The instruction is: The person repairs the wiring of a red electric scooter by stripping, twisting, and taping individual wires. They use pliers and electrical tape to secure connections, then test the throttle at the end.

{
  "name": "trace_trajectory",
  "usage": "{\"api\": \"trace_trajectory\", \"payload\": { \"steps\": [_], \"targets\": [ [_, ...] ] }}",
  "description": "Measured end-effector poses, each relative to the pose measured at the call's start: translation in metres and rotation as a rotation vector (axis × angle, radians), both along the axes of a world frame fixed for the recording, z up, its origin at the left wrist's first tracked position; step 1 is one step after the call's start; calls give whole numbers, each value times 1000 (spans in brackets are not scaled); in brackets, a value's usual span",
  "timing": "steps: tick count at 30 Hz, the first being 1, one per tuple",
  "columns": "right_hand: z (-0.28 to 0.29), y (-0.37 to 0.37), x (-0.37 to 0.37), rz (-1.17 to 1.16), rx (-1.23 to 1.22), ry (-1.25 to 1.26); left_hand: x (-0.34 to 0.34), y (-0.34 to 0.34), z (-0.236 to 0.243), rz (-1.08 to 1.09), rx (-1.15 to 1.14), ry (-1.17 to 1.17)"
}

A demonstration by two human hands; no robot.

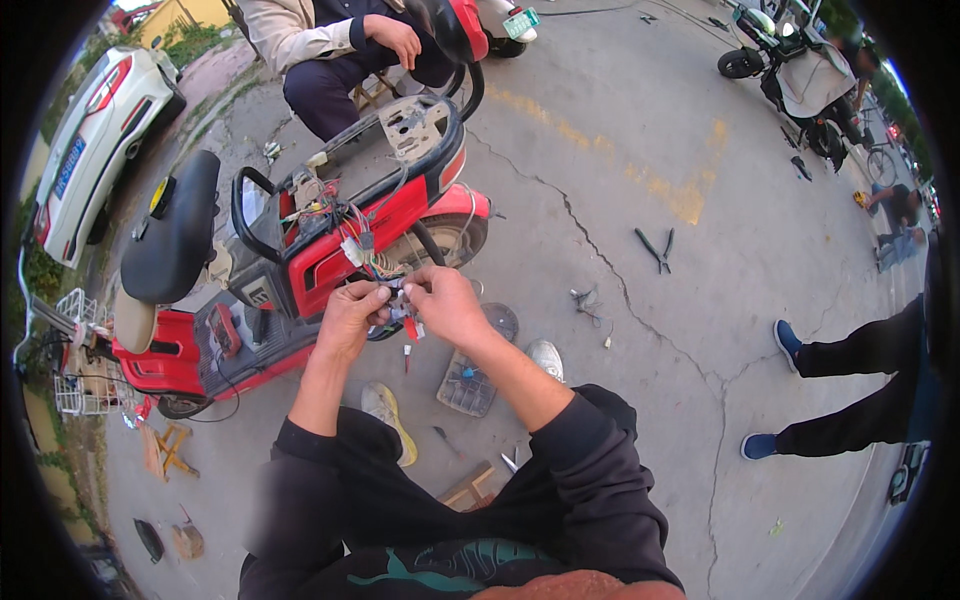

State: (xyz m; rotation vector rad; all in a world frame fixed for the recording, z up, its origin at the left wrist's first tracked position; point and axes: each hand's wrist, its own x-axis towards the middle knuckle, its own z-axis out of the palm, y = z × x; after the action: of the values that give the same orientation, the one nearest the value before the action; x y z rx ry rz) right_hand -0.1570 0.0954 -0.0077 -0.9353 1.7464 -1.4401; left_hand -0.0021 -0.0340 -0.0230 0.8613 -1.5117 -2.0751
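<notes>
A red electric scooter [340, 268] stands in front of me, its seat tipped up and its body opened at the rear. Bundled coloured wires with white connectors [352, 248] hang out of its side. My left hand [350, 312] pinches a small wire connector at the end of these wires. From the other side, my right hand [447, 305] pinches the same small cluster, fingertips close to those of the left. White and red bits show just below the fingers. The exact shape of the connector is mostly hidden by my fingers.
Pliers [657, 250] lie on the pavement to the right, with loose wire scraps [588, 303] nearer. A black plastic cover [470, 382] and a small screwdriver [407, 358] lie by my feet. One person [390, 40] sits beyond the scooter; another's legs [850, 345] stand at right.
</notes>
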Motion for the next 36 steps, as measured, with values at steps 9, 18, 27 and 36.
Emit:
{"api": "trace_trajectory", "payload": {
  "steps": [9,18,27,36],
  "targets": [
    [4,2,-7,29,33,32,-20,-1,3,-88,7,53],
    [-19,-5,-22,179,-50,-12,-24,15,12,-155,-42,39],
    [23,4,0,133,7,-134,14,22,27,-155,47,108],
    [36,-5,16,63,126,550,5,25,19,-115,-170,32]
  ]
}}
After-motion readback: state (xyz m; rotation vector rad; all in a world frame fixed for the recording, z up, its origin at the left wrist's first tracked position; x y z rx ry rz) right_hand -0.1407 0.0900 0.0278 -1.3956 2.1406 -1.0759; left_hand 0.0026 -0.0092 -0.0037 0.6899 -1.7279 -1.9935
